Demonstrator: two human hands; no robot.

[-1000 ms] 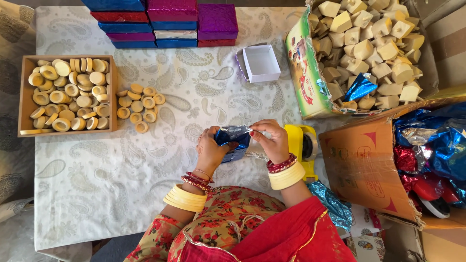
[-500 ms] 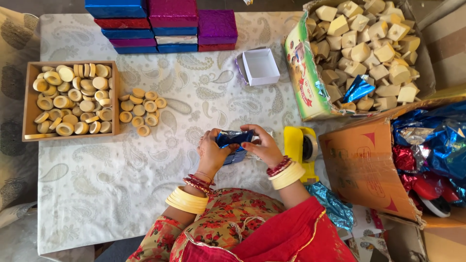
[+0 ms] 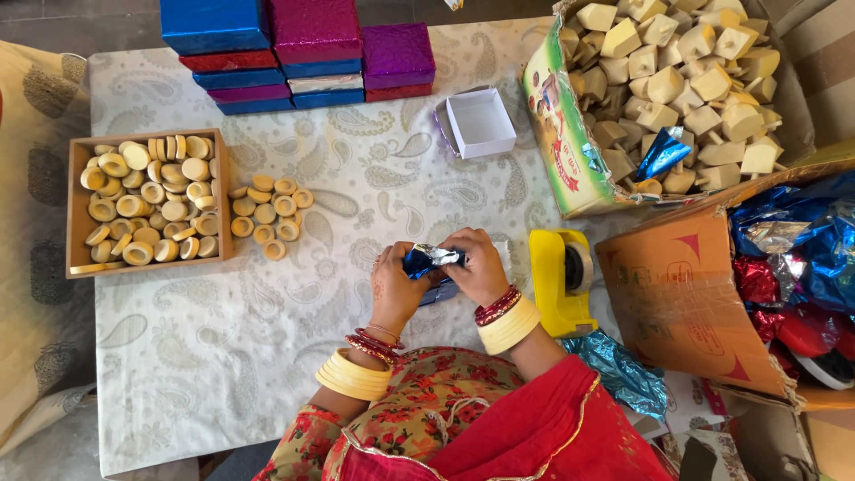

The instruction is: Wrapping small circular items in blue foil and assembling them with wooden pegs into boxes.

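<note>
A wooden tray (image 3: pixel 75 214) of pale discs sits at the tabletop's (image 3: pixel 178 356) left. At centre, the left hand (image 3: pixel 396 285) and right hand (image 3: pixel 476 272) both pinch a blue foil bundle (image 3: pixel 427 260), its contents hidden. A yellow tape dispenser (image 3: pixel 557 281) stands just right; the foil-filled carton (image 3: pixel 686 303) is cut off.

Bright, even daylight; soft shadows, foil glare at right, sharp w/ slight edge distortion.
</note>
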